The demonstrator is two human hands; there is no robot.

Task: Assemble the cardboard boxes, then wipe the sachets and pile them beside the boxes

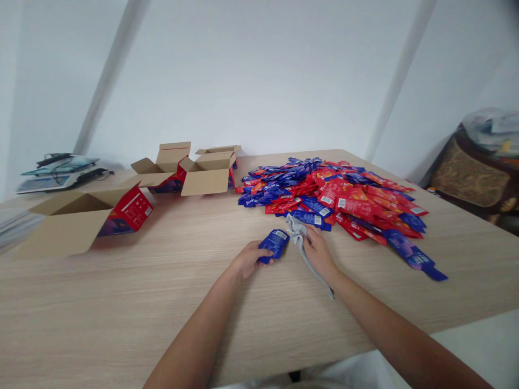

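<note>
My left hand is closed on a blue packet, its barcode patch facing up, just above the table. Close by on the right, my right hand grips a crumpled grey cloth, one end of which trails down beside the wrist. Beyond both hands spreads a heap of red and blue packets. One long blue packet sticks out at the heap's near right edge.
Open cardboard boxes stand on the left: a near one, and others behind it, including a box close to the heap. Electronic gear with cables lies at the far left. A patterned brown chair stands beyond the table's right side.
</note>
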